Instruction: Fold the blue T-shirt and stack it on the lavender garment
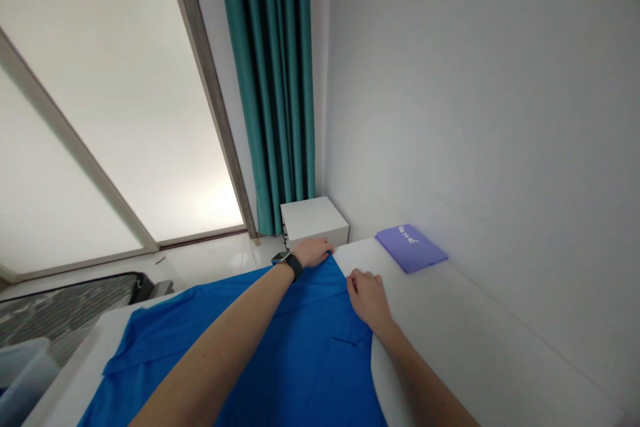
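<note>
A blue garment (300, 347) lies spread over the white table (425, 320), with a few creases and a dark slit-like line near its right side. My left hand (313, 252), with a black watch (290, 261) on its wrist, is closed on the garment's far corner at the table's far edge. Nearer to me, my right hand (369, 299) has its fingers curled at the right edge of the cloth, gripping it. The fingertips of both hands are partly hidden. My forearms cover part of the garment.
Against the wall on the table's right lies a flat purple packet (411, 248) with white lettering. Past the far edge stands a white box-like cabinet (315, 219) before a green curtain (280, 93). A translucent bin (27, 373) and a grey patterned surface (70, 310) are at left.
</note>
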Demonstrator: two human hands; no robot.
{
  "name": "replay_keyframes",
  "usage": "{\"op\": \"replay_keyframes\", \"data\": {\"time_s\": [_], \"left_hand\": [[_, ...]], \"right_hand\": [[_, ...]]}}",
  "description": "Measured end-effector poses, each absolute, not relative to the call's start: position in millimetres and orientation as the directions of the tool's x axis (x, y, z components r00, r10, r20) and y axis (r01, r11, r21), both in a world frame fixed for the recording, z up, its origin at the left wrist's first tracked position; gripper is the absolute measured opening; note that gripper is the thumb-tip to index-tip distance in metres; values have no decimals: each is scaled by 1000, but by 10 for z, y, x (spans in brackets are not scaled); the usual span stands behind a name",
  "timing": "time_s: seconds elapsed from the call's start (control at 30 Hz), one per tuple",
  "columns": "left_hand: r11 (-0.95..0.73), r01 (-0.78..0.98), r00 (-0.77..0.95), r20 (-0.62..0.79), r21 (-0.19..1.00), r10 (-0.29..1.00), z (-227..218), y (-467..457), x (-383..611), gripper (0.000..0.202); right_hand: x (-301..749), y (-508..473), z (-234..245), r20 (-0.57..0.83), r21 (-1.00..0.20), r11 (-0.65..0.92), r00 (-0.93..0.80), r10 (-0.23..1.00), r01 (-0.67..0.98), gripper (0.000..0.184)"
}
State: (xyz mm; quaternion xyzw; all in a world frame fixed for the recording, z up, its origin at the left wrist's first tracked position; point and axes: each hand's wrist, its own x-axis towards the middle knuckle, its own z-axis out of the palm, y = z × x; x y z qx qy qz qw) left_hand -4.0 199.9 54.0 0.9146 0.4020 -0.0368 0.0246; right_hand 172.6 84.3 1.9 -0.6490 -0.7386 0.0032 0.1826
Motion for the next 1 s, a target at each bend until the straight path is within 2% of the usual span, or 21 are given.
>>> {"op": "replay_keyframes", "data": {"time_s": [0.17, 0.37, 0.53, 0.7, 1.0], "left_hand": [[-659, 752, 656, -118, 16, 746, 633, 2024, -42, 29], [-643, 766, 640, -120, 22, 759, 660, 2014, -13, 27], [-641, 767, 640, -125, 35, 758, 630, 2008, -3, 26], [-647, 761, 648, -120, 50, 752, 571, 2029, -25, 23], [-638, 765, 644, -90, 86, 760, 440, 2112, -32, 28]], "right_hand": [[1704, 815, 38, 293, -207, 170, -105, 950, 963, 17], [1723, 848, -8, 265, -260, 176, -105, 958, 949, 18], [1707, 827, 22, 303, -297, 188, -94, 948, 936, 11], [1686, 811, 37, 330, -286, 214, -113, 937, 934, 8], [1714, 869, -19, 278, -336, 197, -103, 955, 921, 18]]}}
